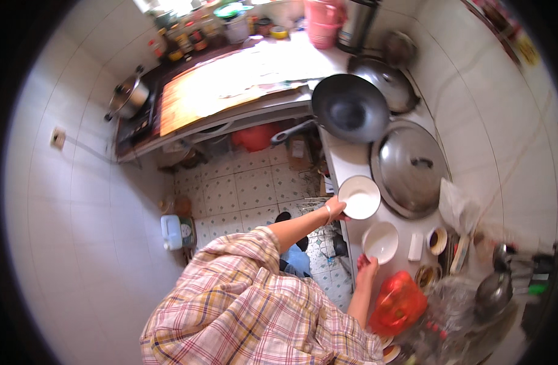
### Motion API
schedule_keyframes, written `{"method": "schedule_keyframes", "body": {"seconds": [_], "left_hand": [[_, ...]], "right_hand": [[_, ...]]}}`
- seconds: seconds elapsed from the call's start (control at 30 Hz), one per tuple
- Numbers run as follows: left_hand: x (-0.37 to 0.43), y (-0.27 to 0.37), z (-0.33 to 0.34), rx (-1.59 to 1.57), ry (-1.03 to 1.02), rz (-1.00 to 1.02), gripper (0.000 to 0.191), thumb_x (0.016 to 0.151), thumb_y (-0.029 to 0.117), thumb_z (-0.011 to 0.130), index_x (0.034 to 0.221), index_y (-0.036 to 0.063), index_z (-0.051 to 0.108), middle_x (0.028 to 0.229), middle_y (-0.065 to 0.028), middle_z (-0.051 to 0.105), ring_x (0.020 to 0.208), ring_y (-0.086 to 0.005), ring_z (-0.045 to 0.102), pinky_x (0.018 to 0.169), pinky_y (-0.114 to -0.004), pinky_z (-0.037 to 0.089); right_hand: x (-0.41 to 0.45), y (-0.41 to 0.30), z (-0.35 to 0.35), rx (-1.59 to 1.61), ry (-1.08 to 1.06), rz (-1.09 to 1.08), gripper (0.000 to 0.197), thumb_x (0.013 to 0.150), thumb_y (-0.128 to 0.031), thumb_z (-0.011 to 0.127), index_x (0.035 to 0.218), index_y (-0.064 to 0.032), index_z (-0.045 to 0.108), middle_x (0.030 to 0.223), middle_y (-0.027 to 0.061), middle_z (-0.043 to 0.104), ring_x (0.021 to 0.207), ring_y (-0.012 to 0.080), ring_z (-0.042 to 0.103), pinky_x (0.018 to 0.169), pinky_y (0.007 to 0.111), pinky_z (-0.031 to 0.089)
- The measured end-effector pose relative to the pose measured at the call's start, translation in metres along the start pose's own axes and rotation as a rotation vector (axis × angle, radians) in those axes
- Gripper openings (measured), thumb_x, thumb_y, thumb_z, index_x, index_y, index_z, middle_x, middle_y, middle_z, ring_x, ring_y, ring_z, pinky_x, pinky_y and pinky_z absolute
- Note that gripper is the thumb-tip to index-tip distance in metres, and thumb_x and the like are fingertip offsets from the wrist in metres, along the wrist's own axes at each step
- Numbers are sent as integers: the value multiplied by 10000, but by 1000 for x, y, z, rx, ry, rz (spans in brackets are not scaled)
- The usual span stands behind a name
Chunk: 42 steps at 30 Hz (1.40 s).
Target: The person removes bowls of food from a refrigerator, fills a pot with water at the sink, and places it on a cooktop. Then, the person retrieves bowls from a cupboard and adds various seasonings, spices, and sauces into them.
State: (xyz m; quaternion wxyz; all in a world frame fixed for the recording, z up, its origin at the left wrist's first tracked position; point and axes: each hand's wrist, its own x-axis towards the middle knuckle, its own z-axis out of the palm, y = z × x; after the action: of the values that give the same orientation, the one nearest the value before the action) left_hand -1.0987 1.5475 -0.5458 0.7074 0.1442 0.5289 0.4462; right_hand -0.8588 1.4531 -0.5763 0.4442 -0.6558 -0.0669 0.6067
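Note:
My left hand [336,209] grips the rim of a white bowl [360,197] over the edge of the right-hand counter [349,157]. A second white bowl [382,242] is held by its near rim in my right hand [368,265], closer to my body. Both bowls look bare inside. Just beyond the left bowl lies a large metal lid [411,169] with a dark handle. To the right of the second bowl are a small white block-like object [415,247] and a small cup [437,241] with something dark in it.
A black wok [350,108] stands at the counter corner, its handle sticking out over the floor. Beside my right forearm sits a red plastic bag [399,303]. A wooden board [187,102] covers much of the far counter, near a steel pot [129,98]. Bottles [183,41] line the window side.

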Motion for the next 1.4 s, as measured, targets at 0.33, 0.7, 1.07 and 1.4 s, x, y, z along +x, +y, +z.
{"method": "schedule_keyframes", "body": {"seconds": [0.33, 0.7, 1.07, 1.4], "left_hand": [[-176, 140, -221, -248, 330, 295, 460, 760, -28, 442, 1220, -37, 449, 1107, -167, 574, 980, -287, 617, 685, -373, 596], [-140, 235, -568, -760, 861, 635, 469, 769, -64, 364, 1234, -48, 421, 1119, -185, 548, 951, -297, 600, 721, -411, 587], [-120, 267, -679, -790, 795, 420, 490, 769, -32, 399, 1256, 26, 413, 1166, -151, 514, 950, -280, 586, 683, -386, 578], [-103, 280, -687, -823, 860, 391, 424, 793, 42, 476, 1214, 11, 440, 1092, -149, 545, 898, -286, 592, 690, -374, 570]], "right_hand": [[-121, -82, 175, -631, -468, -133, 294, 817, -229, 469, 1023, -23, 504, 622, 45, 530, 415, 110, 445, 347, 224, 317], [-179, 100, 644, -796, -1173, -67, 254, 836, -120, 411, 1046, -1, 490, 641, 37, 525, 382, 79, 406, 321, 214, 303], [-180, 290, 918, -895, -989, -90, 282, 810, -59, 353, 1064, 20, 446, 605, 79, 555, 383, 134, 515, 308, 259, 381], [-144, 264, 936, -952, -1144, -18, 433, 861, -140, 430, 1257, 13, 349, 674, 102, 594, 419, 172, 560, 353, 276, 435]]}}
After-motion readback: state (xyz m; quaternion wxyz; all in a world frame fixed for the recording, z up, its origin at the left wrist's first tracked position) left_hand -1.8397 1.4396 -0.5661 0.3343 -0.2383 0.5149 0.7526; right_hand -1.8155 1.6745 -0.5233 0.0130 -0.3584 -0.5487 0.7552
